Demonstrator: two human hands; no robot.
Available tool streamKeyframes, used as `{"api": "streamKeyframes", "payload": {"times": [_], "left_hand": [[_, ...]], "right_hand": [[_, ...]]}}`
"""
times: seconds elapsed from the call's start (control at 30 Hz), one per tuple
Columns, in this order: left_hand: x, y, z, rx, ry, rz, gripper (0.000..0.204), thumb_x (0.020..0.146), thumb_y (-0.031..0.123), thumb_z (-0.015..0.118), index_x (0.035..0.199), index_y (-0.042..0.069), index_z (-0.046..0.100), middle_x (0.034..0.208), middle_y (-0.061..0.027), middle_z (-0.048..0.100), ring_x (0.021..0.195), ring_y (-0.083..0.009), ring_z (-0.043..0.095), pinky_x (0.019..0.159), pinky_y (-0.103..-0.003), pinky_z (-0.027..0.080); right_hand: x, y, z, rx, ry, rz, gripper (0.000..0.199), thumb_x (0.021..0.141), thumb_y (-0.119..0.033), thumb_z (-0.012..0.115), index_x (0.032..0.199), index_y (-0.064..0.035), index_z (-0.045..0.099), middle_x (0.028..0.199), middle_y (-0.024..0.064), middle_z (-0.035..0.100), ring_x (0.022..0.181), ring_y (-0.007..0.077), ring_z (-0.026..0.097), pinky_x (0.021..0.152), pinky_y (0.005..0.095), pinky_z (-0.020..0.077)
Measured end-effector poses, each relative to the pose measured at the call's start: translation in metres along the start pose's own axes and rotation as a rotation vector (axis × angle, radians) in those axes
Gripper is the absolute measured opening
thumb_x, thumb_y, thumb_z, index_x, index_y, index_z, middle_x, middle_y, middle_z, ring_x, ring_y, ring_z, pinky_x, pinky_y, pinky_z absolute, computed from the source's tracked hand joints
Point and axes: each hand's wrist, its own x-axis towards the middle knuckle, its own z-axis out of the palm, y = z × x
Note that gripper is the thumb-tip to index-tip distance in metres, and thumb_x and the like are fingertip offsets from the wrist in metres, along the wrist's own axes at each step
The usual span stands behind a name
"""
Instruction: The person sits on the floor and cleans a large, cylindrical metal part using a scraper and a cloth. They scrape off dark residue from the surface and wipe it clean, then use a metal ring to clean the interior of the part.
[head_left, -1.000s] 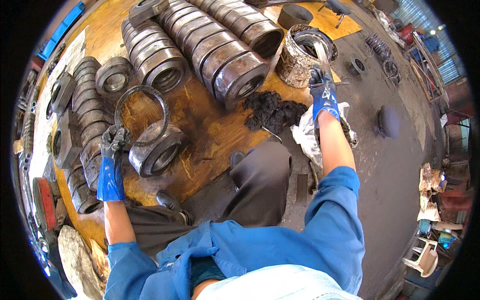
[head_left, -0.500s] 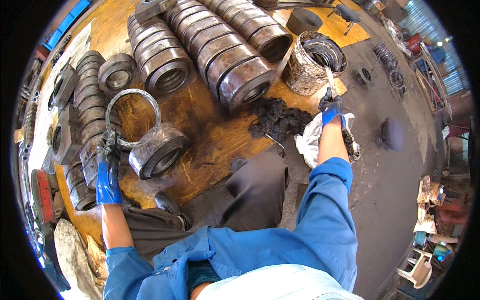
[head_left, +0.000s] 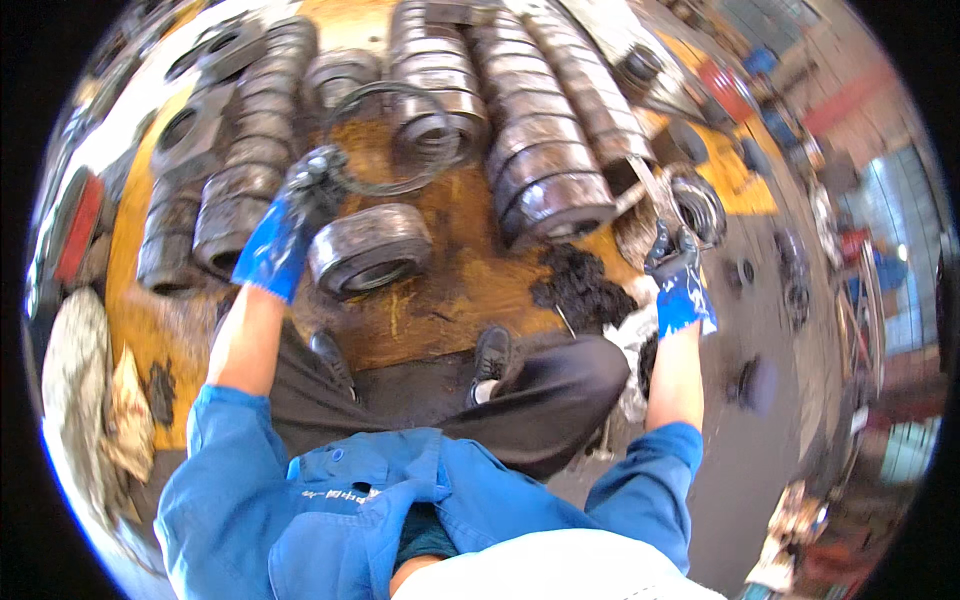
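Note:
My left hand, in a blue glove with blackened fingers, is closed on the near left side of a large thin metal ring. The ring hangs tilted above the plank floor. Just below it a thick steel collar lies on its side. On the right, my right hand, in a matching smeared glove, grips a pale flat stick that points up and away. Beside that hand stands a grimy bucket with dark coiled rings in it. The stick's far end is blurred.
Rows of steel collars lie ahead, with another row on the left. A heap of black greasy matter sits near the bucket, beside a white plastic bag. A red-faced block stands far left.
The view has turned, shifting the scene. My left hand has carried the ring up and right, away from the collar it overlapped. The stick has come out of the bucket's mouth with my right hand.

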Motion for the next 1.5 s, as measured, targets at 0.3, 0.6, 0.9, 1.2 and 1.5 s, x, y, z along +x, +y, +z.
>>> {"api": "streamKeyframes", "payload": {"times": [0.3, 0.6, 0.9, 1.2, 1.5], "left_hand": [[-0.024, 0.041, 0.05, -1.09, -0.089, -0.383, 0.022, 0.092, 0.012, 0.06, 0.109, -0.001, 0.065, 0.101, -0.0164, 0.07, 0.081, -0.0265, 0.071, 0.077, -0.045, 0.062], [-0.038, 0.036, 0.048, -0.842, -0.075, -0.695, 0.026, 0.096, 0.024, 0.059, 0.114, 0.006, 0.063, 0.101, -0.0092, 0.072, 0.083, -0.0211, 0.072, 0.075, -0.042, 0.063], [-0.049, 0.0, 0.043, -0.016, -0.241, -0.47, 0.02, 0.094, 0.024, 0.066, 0.099, 0.004, 0.068, 0.085, -0.0034, 0.068, 0.075, -0.0137, 0.063, 0.066, -0.024, 0.05], [-0.01, 0.061, 0.07, 0.406, -0.524, -0.258, 0.037, 0.088, 0.029, 0.075, 0.116, 0.005, 0.07, 0.097, -0.0024, 0.071, 0.091, -0.0106, 0.063, 0.08, -0.029, 0.05], [-0.032, 0.106, 0.1, 1.315, -0.509, -0.04, 0.043, 0.088, 0.047, 0.067, 0.105, 0.008, 0.072, 0.087, -0.0179, 0.07, 0.081, -0.0347, 0.065, 0.071, -0.044, 0.051]], "right_hand": [[-0.1, 0.137, 0.142, -0.339, -0.596, 0.415, 0.04, 0.095, -0.045, 0.058, 0.113, -0.0097, 0.065, 0.086, 0.003, 0.068, 0.056, 0.0165, 0.058, 0.046, 0.032, 0.0451], [-0.107, 0.181, 0.157, -0.104, -0.798, 0.483, 0.049, 0.098, -0.05, 0.051, 0.125, -0.0092, 0.061, 0.088, 0.0067, 0.072, 0.057, 0.0182, 0.062, 0.049, 0.0343, 0.0473], [-0.103, 0.196, 0.169, -0.363, -0.718, 0.381, 0.05, 0.096, -0.052, 0.056, 0.122, -0.0098, 0.063, 0.087, 0.0059, 0.072, 0.057, 0.0155, 0.062, 0.044, 0.0325, 0.046], [-0.12, 0.204, 0.155, -0.429, -0.675, 0.326, 0.046, 0.095, -0.04, 0.064, 0.121, -0.0018, 0.062, 0.088, 0.018, 0.072, 0.057, 0.0168, 0.061, 0.048, 0.0284, 0.0482], [-0.156, 0.209, 0.166, -0.683, -0.689, 0.14, 0.046, 0.097, -0.042, 0.061, 0.12, -0.0023, 0.063, 0.091, 0.0146, 0.074, 0.06, 0.0147, 0.065, 0.051, 0.0272, 0.0492]]}}
